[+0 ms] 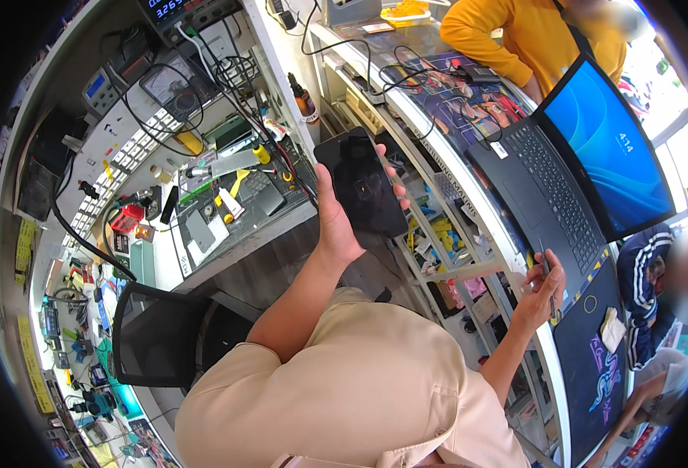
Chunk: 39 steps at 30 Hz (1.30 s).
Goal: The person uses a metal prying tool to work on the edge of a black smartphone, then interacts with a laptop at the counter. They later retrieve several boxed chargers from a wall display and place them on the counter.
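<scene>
Fingers [391, 175] of left hand [340, 226] wrapped around dark phone [362, 187], right hand [541, 288] pinching thin tool [548, 273]

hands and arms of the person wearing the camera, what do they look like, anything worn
Both forearms are bare, with no gloves, and no watch or rings that can be made out. The left hand and right hand come out of short beige sleeves of a plain shirt, which has a buttoned flap at the shoulder. No cables or markings show on either arm.
</scene>
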Tool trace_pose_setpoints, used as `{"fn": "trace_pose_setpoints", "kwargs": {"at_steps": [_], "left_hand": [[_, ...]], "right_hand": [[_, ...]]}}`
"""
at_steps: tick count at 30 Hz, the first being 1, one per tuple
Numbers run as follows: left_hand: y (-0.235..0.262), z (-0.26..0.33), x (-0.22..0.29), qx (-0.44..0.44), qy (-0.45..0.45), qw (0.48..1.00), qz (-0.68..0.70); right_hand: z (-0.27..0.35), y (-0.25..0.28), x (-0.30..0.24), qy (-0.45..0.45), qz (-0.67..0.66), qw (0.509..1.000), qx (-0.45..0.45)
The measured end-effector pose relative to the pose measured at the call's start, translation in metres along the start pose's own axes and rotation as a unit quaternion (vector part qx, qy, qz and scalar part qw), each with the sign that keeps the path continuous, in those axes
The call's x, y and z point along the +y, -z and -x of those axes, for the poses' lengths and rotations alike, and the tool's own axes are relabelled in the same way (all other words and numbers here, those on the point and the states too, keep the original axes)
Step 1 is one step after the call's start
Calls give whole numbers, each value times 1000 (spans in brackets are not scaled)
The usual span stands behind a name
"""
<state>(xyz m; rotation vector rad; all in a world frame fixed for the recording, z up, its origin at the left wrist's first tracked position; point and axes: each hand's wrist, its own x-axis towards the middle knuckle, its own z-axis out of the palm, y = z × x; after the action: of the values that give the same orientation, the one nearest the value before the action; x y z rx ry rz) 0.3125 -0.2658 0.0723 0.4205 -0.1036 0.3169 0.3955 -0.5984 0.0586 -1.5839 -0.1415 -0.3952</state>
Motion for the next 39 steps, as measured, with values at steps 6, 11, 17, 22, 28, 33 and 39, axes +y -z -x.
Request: {"fn": "trace_pose_setpoints", "kwargs": {"at_steps": [6,11,17,22,28,33,39], "left_hand": [[3,11,-5,13,-14,1000,-3],[13,20,-6,46,-4,999,6],[22,17,6,39,42,998,-3],[30,8,31,24,70,997,-4],[37,6,62,17,55,998,4],[53,17,87,39,55,998,1],[62,16,100,0,89,996,5]], "right_hand": [[0,10,11,-16,-37,999,-32],[1,10,9,-87,5,996,-12],[-8,24,24,-71,-29,997,-6],[-13,8,12,-66,-106,991,56],[-25,38,35,-123,-196,971,67],[-29,33,27,-86,-268,959,24],[-26,37,26,-41,-257,965,38]]}}
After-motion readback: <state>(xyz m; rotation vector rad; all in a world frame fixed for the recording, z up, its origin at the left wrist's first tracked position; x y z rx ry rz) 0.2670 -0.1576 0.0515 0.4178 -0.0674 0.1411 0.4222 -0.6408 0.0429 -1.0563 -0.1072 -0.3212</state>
